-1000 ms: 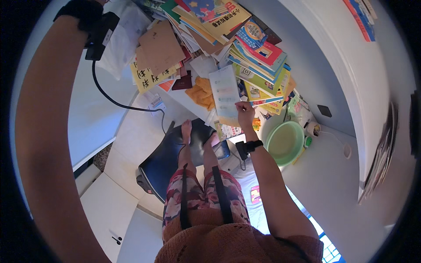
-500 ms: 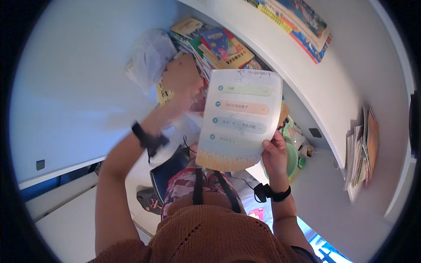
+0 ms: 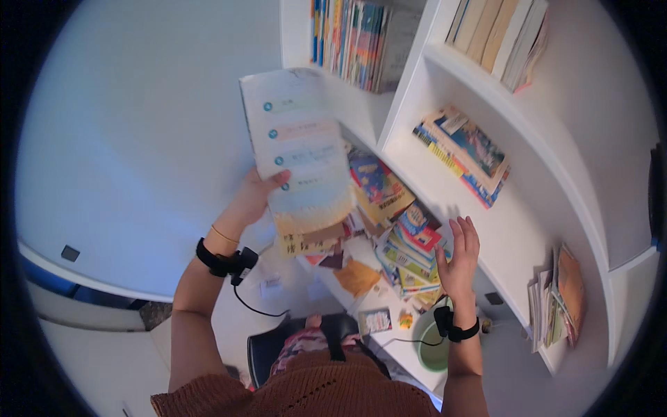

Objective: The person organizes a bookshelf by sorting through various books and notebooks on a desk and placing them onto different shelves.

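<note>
Kind of a cluttered white corner, with a pale wall (image 3: 153, 139) filling the left side and a white shelf unit (image 3: 410, 156) curving up the right. Up top, a row of thin books (image 3: 354, 42) on end, plus a bunch of pale books (image 3: 497, 35) one compartment over. Below those, a small stack of books (image 3: 465, 156) lying flat, then some papers (image 3: 556, 302) propped up near the lower right.

Holding a booklet (image 3: 306, 149) up in the left hand (image 3: 258, 198), raised above the counter (image 3: 406, 358). Got that grip closed on the lower left edge, thumb on the front, fingers mostly hidden behind. Tilted a bit, a little blurry, with blue dots down the page and a yellowish band along the bottom.

Over on the other side, an empty right hand (image 3: 460, 260), grip wide open, fingers pointing up, thumb spread out, just in front of the shelf and near a messy book pile (image 3: 410, 257).

Also on the counter: an orange cloth (image 3: 358, 278) left of the pile, a small packet (image 3: 376, 320) and a green basin (image 3: 435, 351) partly behind the right wristband (image 3: 464, 329). Matching left wristband (image 3: 226, 260) too, with a cable. Wearing a brown knit top (image 3: 319, 389), with a dark chair (image 3: 267, 354) down below.
</note>
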`<action>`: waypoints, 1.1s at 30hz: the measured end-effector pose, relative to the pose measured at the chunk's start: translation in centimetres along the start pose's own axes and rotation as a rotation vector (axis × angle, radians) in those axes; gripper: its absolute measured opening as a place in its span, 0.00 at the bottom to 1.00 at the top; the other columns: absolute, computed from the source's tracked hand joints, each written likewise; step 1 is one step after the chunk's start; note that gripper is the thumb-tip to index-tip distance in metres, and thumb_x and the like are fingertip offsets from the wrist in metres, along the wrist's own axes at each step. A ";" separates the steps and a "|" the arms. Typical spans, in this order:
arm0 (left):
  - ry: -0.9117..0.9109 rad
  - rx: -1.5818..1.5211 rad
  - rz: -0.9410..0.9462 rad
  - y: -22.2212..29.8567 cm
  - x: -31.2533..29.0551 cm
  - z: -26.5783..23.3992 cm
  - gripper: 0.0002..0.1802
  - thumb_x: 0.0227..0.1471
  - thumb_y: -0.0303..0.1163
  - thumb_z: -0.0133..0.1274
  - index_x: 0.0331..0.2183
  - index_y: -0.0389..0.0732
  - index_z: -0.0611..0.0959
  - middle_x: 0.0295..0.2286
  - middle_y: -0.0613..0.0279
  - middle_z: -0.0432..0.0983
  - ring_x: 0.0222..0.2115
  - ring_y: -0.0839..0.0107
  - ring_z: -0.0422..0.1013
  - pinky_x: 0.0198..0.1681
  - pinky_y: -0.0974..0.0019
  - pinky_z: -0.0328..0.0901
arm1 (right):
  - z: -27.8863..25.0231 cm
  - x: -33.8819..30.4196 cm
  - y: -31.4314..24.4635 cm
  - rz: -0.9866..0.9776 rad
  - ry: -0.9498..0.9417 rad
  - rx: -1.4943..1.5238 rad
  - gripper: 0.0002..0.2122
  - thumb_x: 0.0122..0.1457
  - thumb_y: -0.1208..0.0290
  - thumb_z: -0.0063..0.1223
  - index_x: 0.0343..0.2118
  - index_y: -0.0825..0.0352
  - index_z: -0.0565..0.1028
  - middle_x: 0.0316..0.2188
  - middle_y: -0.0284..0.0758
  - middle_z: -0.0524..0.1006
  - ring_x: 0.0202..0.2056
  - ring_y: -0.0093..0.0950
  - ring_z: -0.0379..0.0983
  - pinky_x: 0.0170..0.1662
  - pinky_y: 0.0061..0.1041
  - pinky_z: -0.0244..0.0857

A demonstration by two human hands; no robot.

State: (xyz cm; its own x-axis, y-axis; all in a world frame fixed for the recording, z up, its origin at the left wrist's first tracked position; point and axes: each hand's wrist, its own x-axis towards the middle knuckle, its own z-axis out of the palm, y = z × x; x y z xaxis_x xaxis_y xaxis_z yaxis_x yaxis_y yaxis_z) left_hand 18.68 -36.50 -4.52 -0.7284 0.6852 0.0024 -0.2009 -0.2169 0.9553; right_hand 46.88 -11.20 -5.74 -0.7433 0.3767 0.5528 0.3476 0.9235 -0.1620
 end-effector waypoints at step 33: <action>0.165 0.872 0.743 -4.9 39.0 11.2 0.24 0.48 0.33 0.44 0.47 0.32 0.66 0.42 0.38 0.66 0.44 0.47 0.62 0.47 0.55 0.57 | 4.7 1.9 5.1 0.052 -0.134 -0.415 0.29 0.44 0.57 0.53 0.49 0.65 0.63 0.48 0.46 0.62 0.52 0.44 0.56 0.55 0.39 0.50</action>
State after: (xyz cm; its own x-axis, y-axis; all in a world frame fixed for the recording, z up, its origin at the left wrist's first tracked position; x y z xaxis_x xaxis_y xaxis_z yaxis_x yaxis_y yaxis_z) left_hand -1.41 -0.93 -5.83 -0.5672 0.4765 0.6718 0.7859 0.0691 0.6145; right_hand 44.59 -5.46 -9.33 -0.7768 0.4529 0.4377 0.5663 0.8063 0.1708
